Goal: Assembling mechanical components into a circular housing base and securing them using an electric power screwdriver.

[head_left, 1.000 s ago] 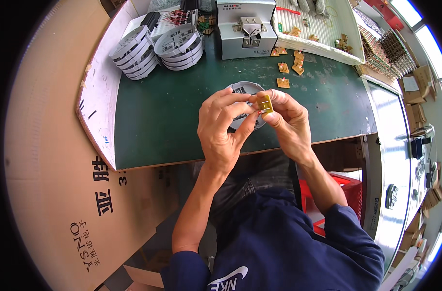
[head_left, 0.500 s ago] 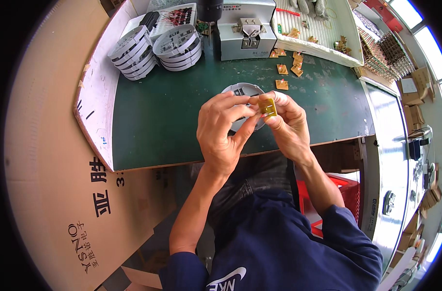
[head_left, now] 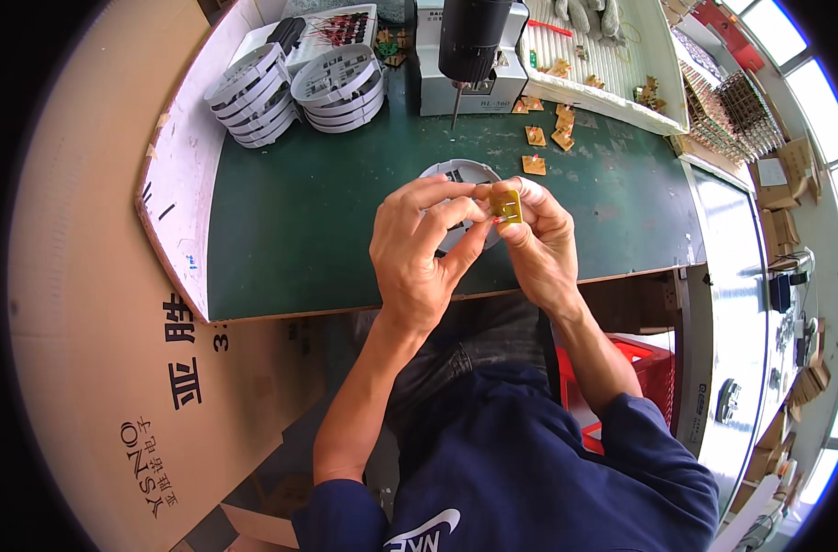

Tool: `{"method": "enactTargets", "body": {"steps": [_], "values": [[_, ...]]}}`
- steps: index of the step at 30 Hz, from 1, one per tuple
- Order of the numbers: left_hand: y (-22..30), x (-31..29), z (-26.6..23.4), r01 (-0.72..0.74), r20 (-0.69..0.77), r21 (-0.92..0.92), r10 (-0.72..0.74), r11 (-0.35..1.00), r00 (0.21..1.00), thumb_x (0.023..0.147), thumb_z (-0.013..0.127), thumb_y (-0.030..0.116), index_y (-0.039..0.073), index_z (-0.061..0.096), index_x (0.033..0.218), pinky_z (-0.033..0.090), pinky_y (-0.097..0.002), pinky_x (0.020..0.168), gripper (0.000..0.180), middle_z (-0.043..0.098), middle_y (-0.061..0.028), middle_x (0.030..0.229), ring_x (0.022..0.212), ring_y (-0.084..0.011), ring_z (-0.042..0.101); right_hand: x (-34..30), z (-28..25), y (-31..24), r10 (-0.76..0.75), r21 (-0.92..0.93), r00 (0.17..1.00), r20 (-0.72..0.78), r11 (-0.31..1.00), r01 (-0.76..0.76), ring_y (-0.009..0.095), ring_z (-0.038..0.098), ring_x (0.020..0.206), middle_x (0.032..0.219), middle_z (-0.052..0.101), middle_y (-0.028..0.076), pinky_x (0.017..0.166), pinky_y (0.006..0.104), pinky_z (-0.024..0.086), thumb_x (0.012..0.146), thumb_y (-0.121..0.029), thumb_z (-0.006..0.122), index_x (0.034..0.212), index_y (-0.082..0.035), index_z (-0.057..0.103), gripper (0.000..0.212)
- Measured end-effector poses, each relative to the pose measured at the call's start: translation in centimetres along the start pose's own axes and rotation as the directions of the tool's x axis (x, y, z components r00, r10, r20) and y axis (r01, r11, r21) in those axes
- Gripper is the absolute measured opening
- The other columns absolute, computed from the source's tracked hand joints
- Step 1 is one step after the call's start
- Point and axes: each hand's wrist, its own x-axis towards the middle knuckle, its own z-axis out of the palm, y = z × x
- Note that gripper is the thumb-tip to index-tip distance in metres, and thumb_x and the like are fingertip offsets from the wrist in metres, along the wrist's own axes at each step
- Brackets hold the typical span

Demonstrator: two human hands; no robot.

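Between my two hands, above the front of the green table, is a small yellow-brown circuit board (head_left: 505, 208) with a red part at its lower left corner. My right hand (head_left: 541, 241) pinches the board between thumb and fingers. The fingertips of my left hand (head_left: 426, 241) are closed at the board's left edge, near the red part; whether they hold the board or a small part on it is hidden. Beneath my hands lies a round grey plastic housing (head_left: 462, 171), partly covered by them.
A black electric screwdriver (head_left: 471, 46) hangs before a grey machine (head_left: 432, 92). Several similar boards (head_left: 534, 165) lie right of it, near a white tray (head_left: 612, 96). Stacked grey housings (head_left: 341, 87) stand at the back left, by a box of red-and-black wired parts (head_left: 341, 29).
The screwdriver appears lower and further right in the view, its bit now showing. The view has shifted slightly. My hands keep nearly the same hold on the board.
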Motion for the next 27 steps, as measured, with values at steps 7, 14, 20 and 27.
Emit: {"method": "enactTargets", "body": {"steps": [7,14,20,27], "values": [[0.1,0.2,0.0,-0.008,-0.013,0.022,0.008,1.000,1.000,0.083,0.082,0.006,0.008,0.067,0.098,0.053,-0.0420,0.095,0.022,0.074,-0.0059,0.107,0.109,-0.0307,0.066,0.3,0.4,-0.3,0.003,0.013,1.000,-0.001,1.000,-0.003,0.021,0.067,0.117,0.129,0.069,0.016,0.110,0.0389,0.045,0.096,-0.018,0.076,0.134,-0.002,0.061,0.044],[-0.8,-0.5,-1.2,0.235,0.024,-0.049,-0.235,0.971,0.972,0.079,0.089,0.028,0.003,0.064,0.124,0.049,-0.0464,0.100,0.057,0.066,-0.0142,0.123,0.118,-0.0348,0.060,2.9,-1.2,-3.5,0.049,-0.516,0.997,-0.052,0.854,-0.069,0.017,0.067,0.111,0.124,0.070,0.010,0.099,0.0341,0.053,0.095,-0.011,0.074,0.132,0.002,0.064,0.040],[-0.1,-1.2,-0.2,0.142,0.233,0.360,-0.236,0.922,0.943,0.072,0.083,0.066,-0.008,0.039,0.148,0.038,-0.0527,0.111,0.116,0.049,-0.0258,0.141,0.133,-0.0420,0.046,6.5,-1.5,-3.9,-0.039,-0.914,0.948,0.316,0.257,0.315,0.036,0.068,0.108,0.119,0.071,0.016,0.093,0.0405,0.055,0.090,-0.010,0.074,0.120,-0.003,0.071,0.031],[-0.5,-1.7,0.4,0.206,0.228,0.326,-0.289,0.923,0.930,0.069,0.095,0.036,-0.004,0.040,0.148,0.040,-0.0514,0.112,0.104,0.049,-0.0220,0.144,0.133,-0.0408,0.046,7.4,-1.2,-2.3,0.069,-0.906,0.918,0.390,0.208,0.370,0.037,0.069,0.101,0.115,0.071,0.016,0.087,0.0433,0.057,0.089,-0.008,0.074,0.119,-0.002,0.071,0.031]]}}
